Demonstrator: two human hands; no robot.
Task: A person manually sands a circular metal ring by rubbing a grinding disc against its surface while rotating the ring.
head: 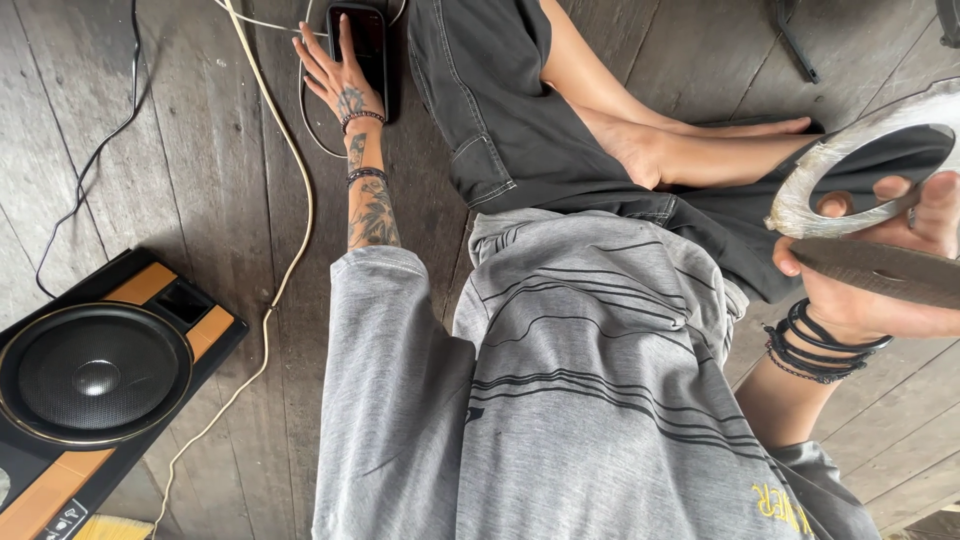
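Left hand (340, 85) is stretched well out, fingers spread wide and flat, fingertips resting on a dark smartphone (362, 40) that lies on the plank floor (200, 150) just beyond them. A pale cable (290, 180) runs past the outer edge of that hand, near but apart from it, and a thinner black wire (100, 150) trails further off. Over on the other side, the right hand (865, 270) is raised close to the camera, fingers curled through and around a flat grey ring (850, 170), thumb and two fingertips showing inside its opening. A dark flat strip (880, 270) lies under those fingers (what it is, I cannot tell). The ring looks rigid and fairly heavy, rough-edged, likely metal or stone; it would not flex, and the band itself, hooked through the hole, seems the sure grip. A black and orange speaker box (95, 375) sits well clear of both hands.
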